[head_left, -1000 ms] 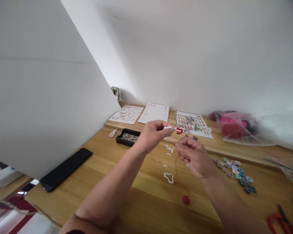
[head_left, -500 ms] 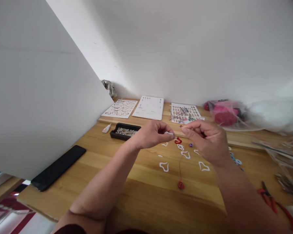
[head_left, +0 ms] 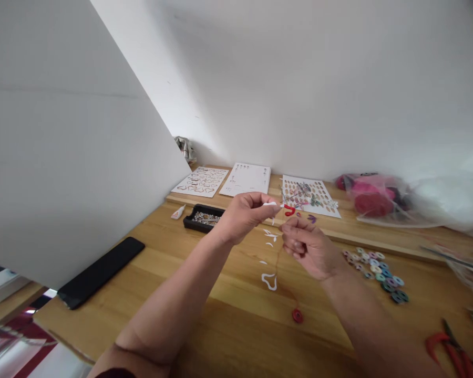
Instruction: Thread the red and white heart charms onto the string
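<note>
My left hand (head_left: 249, 216) is closed, pinching a white cutout frame whose far end is wrapped in red thread (head_left: 289, 210). Just below and to the right of it, my right hand (head_left: 309, 247) has its fingers pressed together on a thin reddish thread (head_left: 277, 258). That thread hangs from the fingertips toward a red bobbin (head_left: 297, 315) lying on the table. A curvy white cutout outline (head_left: 275, 283) lies beneath the hands, with small white slivers (head_left: 263, 262) nearby. A small purple wrapped piece (head_left: 311, 219) is beyond my right hand.
Several coloured bobbins (head_left: 378, 269) lie to the right, with red-handled cutters (head_left: 451, 346) nearer me. A black tray (head_left: 193, 223) of beads and a small glue bottle (head_left: 178, 212) stand left. Patterned sheets (head_left: 246, 179) and plastic bags (head_left: 368, 202) line the back; a black slab (head_left: 102, 270) lies left.
My right hand has moved down and left, below the cutout, drawing the thread with it. The view has shifted, and the bobbins on the right now show more fully.
</note>
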A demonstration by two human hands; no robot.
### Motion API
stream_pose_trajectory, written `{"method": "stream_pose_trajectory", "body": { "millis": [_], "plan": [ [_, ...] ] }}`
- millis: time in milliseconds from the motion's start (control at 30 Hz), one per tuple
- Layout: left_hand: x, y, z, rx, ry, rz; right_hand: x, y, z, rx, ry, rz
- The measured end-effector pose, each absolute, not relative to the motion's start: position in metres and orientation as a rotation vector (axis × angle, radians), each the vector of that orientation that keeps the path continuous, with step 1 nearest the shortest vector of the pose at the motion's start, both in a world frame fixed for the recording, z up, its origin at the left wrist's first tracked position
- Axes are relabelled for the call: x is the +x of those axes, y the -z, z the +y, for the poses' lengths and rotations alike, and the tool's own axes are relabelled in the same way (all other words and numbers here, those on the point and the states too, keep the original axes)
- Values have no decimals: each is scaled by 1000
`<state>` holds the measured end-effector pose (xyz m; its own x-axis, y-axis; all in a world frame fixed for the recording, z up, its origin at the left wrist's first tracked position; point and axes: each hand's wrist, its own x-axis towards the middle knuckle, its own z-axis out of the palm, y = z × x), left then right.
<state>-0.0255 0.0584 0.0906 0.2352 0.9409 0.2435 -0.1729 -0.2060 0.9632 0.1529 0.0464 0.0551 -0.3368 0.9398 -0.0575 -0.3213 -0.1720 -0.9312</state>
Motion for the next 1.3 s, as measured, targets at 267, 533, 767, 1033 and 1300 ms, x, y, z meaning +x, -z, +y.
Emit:
{"method": "stream_pose_trajectory", "body": {
  "millis": [267, 533, 767, 1033, 1300],
  "plan": [
    [-31, -86, 62, 1574, -1285, 1009, 164, -77, 29, -959, -971, -1575],
    [-31, -86, 57, 1680, -908, 920, 179, -88, 29, -1014, -669, -1640],
    [-29, -90, 53, 1541, -808, 750, 181, -75, 47, -928, -1006, -1462],
    [-28, -84, 59, 1348, -1002, 661, 167, -58, 55, -815, -1597, -1151],
    [-24, -85, 59, 1213, -1086, 550, 166, -48, 59, -812, -1665, -1132]
  ]
}}
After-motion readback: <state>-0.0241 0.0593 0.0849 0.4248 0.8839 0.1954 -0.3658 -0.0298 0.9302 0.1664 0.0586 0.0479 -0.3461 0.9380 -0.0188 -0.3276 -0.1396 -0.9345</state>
